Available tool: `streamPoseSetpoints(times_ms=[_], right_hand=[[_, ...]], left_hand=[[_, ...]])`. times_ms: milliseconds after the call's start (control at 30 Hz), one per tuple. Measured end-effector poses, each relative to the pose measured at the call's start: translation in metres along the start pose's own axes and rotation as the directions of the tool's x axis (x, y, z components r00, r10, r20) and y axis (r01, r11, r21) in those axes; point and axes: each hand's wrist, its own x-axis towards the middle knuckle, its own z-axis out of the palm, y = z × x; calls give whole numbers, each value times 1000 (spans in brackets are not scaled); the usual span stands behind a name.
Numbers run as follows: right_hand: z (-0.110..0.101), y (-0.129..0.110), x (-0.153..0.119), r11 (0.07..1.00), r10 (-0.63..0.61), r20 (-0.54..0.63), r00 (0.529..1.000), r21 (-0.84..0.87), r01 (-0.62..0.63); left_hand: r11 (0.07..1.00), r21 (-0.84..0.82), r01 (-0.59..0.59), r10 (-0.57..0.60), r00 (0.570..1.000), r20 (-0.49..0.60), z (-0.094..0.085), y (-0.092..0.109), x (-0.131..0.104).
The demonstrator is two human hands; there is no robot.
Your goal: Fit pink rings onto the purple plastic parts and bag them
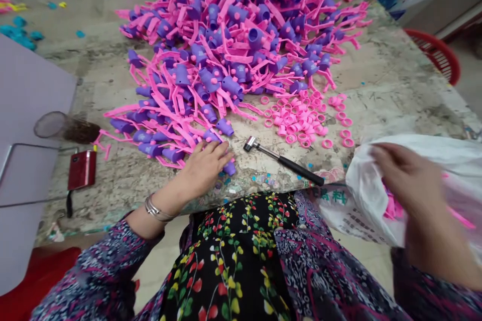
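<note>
My left hand (205, 165) lies palm down at the near edge of the pile, its fingers stretched out over purple plastic cup-shaped parts with long pink arms (226, 127). One purple cup (229, 167) pokes out beside the fingertips. My right hand (408, 180) is at the mouth of a white plastic bag (357, 175), over its opening. Motion blurs its fingers, so whether they pinch the rim is unclear. Inside the bag some pink pieces (393, 205) show. Between the hands lies a small hammer (284, 160) with a black handle and metal head.
A large heap of purple and pink parts (241, 35) fills the back of the table. Small pink rings (299, 118) lie in front of it. To the left are a tipped glass jar (64, 127), a dark red box (82, 169) and teal pieces (18, 32). A red basket (437, 52) stands at right.
</note>
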Motion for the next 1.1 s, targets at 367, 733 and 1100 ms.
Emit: streamPoseSetpoints(times_ms=[367,733,1100], right_hand=[[133,-65,33,835,-233,306,923,-423,351],[128,-98,3,755,-83,355,931,632,-174],[137,-126,-17,491,-121,568,814,747,-449]], left_hand=[[976,-175,-128,77,960,-270,-16,-4,18],[598,-797,-81,-154,965,-213,-28,43,18],[523,-850,65,-356,923,-148,-20,56,-3]])
